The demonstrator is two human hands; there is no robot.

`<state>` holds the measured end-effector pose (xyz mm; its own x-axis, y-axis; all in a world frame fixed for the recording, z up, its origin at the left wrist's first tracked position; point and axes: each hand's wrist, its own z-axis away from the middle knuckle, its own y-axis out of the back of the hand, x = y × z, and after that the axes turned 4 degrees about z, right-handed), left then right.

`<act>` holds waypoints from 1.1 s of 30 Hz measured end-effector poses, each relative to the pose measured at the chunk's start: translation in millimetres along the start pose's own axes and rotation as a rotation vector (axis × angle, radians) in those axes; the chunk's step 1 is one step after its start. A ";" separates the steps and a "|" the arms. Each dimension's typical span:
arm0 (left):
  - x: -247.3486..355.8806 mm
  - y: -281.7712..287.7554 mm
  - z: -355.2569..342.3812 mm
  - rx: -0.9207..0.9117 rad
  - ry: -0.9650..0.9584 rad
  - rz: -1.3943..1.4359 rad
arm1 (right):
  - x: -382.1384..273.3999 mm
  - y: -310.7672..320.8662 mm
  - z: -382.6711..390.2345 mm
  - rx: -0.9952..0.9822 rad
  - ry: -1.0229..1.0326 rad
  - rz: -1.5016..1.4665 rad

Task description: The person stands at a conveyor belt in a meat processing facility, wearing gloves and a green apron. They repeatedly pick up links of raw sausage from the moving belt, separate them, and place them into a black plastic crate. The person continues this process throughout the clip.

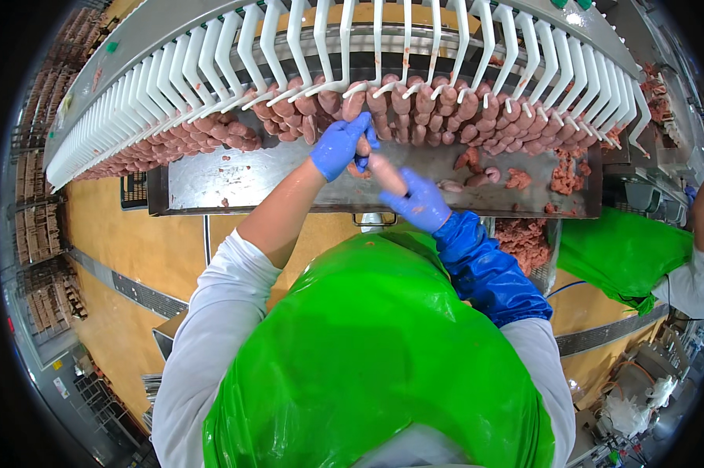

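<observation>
Below the hooks, my left hand, in a blue-violet glove, is closed around a pinkish sausage. A linked sausage, blurred by motion, slants from it toward my right hand. The gloved fingers of that hand are apart, with the sausage's end beside the thumb and fingers. Just above my left hand, another sausage hangs at a white hook. Several looped sausage strings hang along the curved row of white hooks.
Under the hooks lies a metal tray with loose sausages and ground meat at its right. More ground meat sits in a container below. A co-worker in a green apron stands at the right. Racks of sausages stand far left.
</observation>
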<state>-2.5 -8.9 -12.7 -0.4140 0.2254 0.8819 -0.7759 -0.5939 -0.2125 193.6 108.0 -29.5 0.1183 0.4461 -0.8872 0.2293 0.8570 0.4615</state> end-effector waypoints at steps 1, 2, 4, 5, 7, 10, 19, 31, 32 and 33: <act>2.1 0.9 2.1 -0.031 -0.001 0.051 | 5.6 0.9 -1.4 0.070 -0.184 -0.233; 4.7 0.1 2.6 -0.039 -0.014 0.038 | 19.1 0.8 -5.2 0.140 -0.367 -0.465; 11.2 -1.2 3.9 -0.055 -0.040 0.007 | 37.2 -12.5 -20.0 0.479 -0.146 -0.265; 11.8 -2.8 3.0 -0.032 -0.035 -0.015 | 42.2 -12.3 -15.9 0.239 -0.129 -0.102; 9.0 -4.5 1.3 0.029 -0.022 -0.053 | 25.1 -4.0 -8.5 -0.256 -0.085 0.223; 1.5 -4.8 0.0 0.066 -0.150 -0.285 | 9.1 -6.8 -4.5 -0.177 0.124 0.129; 7.9 2.9 -0.3 0.108 -0.109 -0.100 | 22.4 -10.0 -22.3 -0.242 -0.002 0.191; 17.2 8.4 7.3 -0.016 -0.076 -0.001 | 35.8 -8.7 -27.3 0.161 -0.197 0.045; 17.6 5.6 5.8 0.014 -0.092 -0.039 | 58.5 -18.4 -25.8 0.004 -0.027 0.005; 14.4 5.2 4.6 0.060 -0.109 -0.072 | 47.3 -16.0 -25.9 -0.174 0.026 0.113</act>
<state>-10.4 -12.2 0.8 -0.3021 0.1858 0.9350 -0.7702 -0.6256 -0.1246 170.5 122.1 -78.7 0.1087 0.5463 -0.8305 0.0459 0.8318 0.5531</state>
